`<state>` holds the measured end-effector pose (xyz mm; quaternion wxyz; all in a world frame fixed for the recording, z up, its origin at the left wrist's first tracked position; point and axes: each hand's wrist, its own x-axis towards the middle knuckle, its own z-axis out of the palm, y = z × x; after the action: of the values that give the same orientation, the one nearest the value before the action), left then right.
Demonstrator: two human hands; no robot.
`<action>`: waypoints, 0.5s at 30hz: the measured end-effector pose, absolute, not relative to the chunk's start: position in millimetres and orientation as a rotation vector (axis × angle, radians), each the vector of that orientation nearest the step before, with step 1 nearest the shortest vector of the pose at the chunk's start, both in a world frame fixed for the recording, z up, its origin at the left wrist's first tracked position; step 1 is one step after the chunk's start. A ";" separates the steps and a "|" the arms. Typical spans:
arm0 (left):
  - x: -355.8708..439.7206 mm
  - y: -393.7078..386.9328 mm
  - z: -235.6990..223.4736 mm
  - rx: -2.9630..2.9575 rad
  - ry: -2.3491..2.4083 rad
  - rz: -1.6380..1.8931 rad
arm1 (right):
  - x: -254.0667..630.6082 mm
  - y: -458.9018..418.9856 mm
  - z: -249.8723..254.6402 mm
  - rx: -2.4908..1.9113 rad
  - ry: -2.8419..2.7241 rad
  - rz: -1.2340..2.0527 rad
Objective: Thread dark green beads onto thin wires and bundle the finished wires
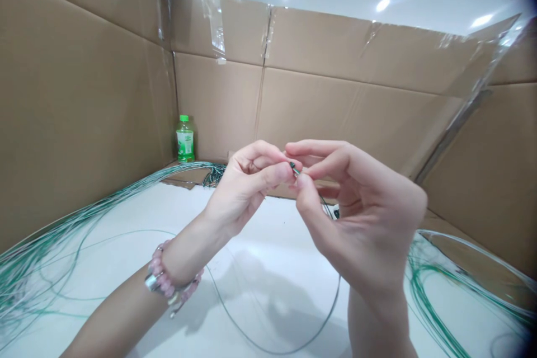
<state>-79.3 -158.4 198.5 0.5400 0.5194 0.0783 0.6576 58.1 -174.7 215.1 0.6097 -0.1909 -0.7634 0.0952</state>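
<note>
My left hand (pixel 251 182), with a pink bead bracelet (pixel 168 279) at its wrist, pinches a tiny dark piece (pixel 292 165), seemingly a connector, between thumb and forefinger. Close against it, my right hand (pixel 361 207) pinches a thin green wire (pixel 297 172) near its end. The fingertips of both hands almost meet, and they hide most of the joint, so I cannot tell whether the wire sits inside the piece. A slack loop of dark green wire (pixel 277 353) hangs below the hands, over the white tabletop (pixel 247 302).
A thick bundle of green and white wires (pixel 84 215) runs along the left side, its dark ends (pixel 213 174) at the back. More green wires (pixel 432 291) coil at right. A green bottle (pixel 185 140) stands in the back left corner. Cardboard walls (pixel 310 100) enclose the table.
</note>
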 end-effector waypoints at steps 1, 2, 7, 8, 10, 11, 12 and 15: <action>-78.8 -158.6 198.9 1.233 0.194 1.570 | 58.0 -174.5 215.3 -0.441 -1.760 0.213; -78.2 -158.8 199.3 1.231 0.203 1.579 | 57.9 -174.4 215.6 -0.440 -1.760 0.210; -76.3 -161.3 201.0 1.250 0.229 1.630 | 57.3 -174.8 215.7 -0.433 -1.733 0.210; -76.3 -161.6 201.1 1.260 0.229 1.633 | 57.1 -174.9 215.5 -0.427 -1.726 0.211; -76.9 -161.9 201.1 1.283 0.218 1.633 | 56.8 -174.9 215.3 -0.420 -1.718 0.213; -77.2 -161.8 201.0 1.295 0.210 1.634 | 56.8 -174.9 215.3 -0.421 -1.718 0.214; -77.4 -161.7 200.9 1.305 0.207 1.639 | 56.8 -174.9 215.4 -0.425 -1.723 0.219; -77.5 -161.8 200.2 1.321 0.216 1.669 | 57.3 -175.0 216.0 -0.428 -1.736 0.233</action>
<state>-77.5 -161.8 200.2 0.4803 0.5416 0.0887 0.6842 57.3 -175.0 216.0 0.6203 -0.1860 -0.7552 0.1013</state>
